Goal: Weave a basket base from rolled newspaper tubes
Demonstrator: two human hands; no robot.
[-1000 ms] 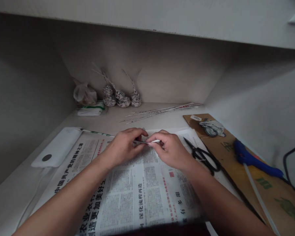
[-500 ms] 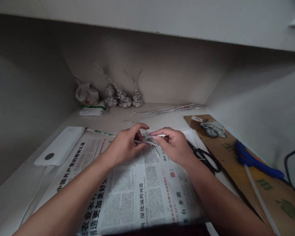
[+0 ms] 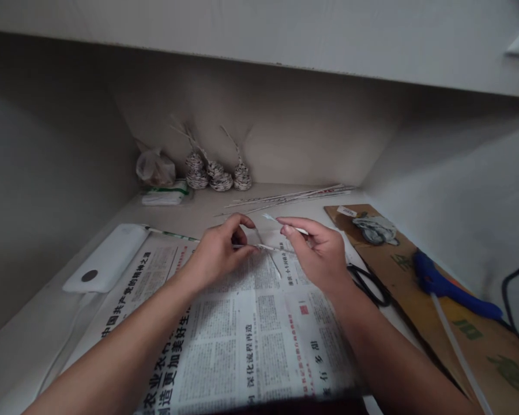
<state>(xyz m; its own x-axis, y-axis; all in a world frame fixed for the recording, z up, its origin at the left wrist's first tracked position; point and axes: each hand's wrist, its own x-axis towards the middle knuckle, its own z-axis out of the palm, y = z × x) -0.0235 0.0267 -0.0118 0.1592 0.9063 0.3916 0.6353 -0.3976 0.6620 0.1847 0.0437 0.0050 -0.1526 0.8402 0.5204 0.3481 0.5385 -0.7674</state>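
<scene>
My left hand (image 3: pixel 218 256) pinches thin rolled paper sticks (image 3: pixel 271 248) where they cross, above the spread newspaper (image 3: pixel 233 340). One loose end slants down toward the sheet. From behind this hand a green-and-white paper stick (image 3: pixel 173 234) runs left to the white power bank. Between thumb and fingers, my right hand (image 3: pixel 322 253) grips a white paper strip (image 3: pixel 269 217) whose frayed tip points up and left. Its grip is apart from the crossing point; the fingers partly hide the strip. Black-handled scissors (image 3: pixel 369 287) lie partly under the right forearm.
Several woven paper gourds (image 3: pixel 242 177) stand along the back wall beside a plastic bag (image 3: pixel 155 168) and tissue pack (image 3: pixel 164 195). Loose paper sticks (image 3: pixel 289 197) lie at the back. On the right, cardboard (image 3: pixel 415 323) bears a blue glue gun (image 3: pixel 454 294). The power bank (image 3: pixel 108 257) lies left.
My right hand has drawn back slightly right from the left fingers, and a strip's frayed tip now shows above its grip. My left hand keeps its pinch at nearly the same place.
</scene>
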